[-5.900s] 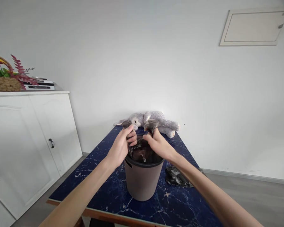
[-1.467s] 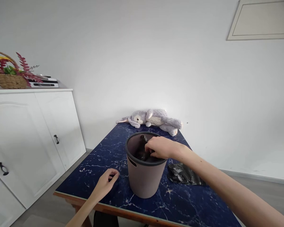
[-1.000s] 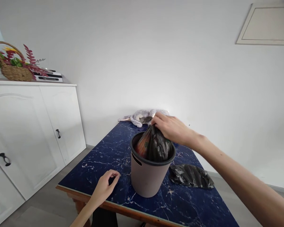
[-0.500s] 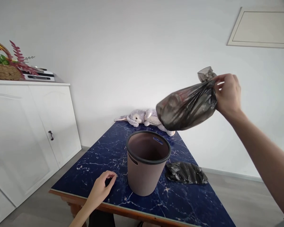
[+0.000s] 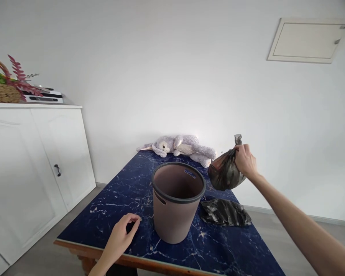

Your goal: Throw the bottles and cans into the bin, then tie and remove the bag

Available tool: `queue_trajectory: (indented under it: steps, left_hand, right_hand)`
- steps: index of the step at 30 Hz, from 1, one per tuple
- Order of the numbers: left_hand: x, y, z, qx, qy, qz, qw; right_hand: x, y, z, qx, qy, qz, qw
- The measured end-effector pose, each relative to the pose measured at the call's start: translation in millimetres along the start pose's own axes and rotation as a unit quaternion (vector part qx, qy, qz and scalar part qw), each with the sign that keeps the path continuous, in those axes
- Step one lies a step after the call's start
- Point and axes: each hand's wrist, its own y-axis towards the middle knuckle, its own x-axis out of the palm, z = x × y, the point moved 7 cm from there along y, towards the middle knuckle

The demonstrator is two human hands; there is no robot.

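Note:
Beside the bin, my left hand (image 5: 123, 232) rests low over the table's front left, fingers curled so their tips come up to the thumb, nothing between them. In my right hand (image 5: 245, 161) is the gathered neck of a knotted black trash bag (image 5: 224, 174), full and bulging, with something reddish showing through. The bag hangs in the air past the bin's right rear side. Upright at the table's front middle stands a brown trash bin (image 5: 175, 220) with a dark rim and cut-out handles. A crumpled black plastic bag (image 5: 225, 212) lies right of the bin.
A grey plush rabbit (image 5: 184, 147) lies along the far end of the blue marbled table (image 5: 115, 207). At left stands a white cabinet (image 5: 66, 153) with a flower basket (image 5: 4, 92) on top. A wall panel (image 5: 307, 40) is at upper right.
My right hand has lowered the full trash bag and carried it away toward the table's far right side. My left hand keeps its place, and the bin stays put.

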Motion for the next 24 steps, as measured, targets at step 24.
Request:
queue_trajectory:
  steps: [24]
  left_hand:
    - [0.9, 3, -10, -0.003, 0.013, -0.006, 1.000]
  right_hand:
    - [153, -79, 64, 0.005, 0.046, -0.259, 0.965]
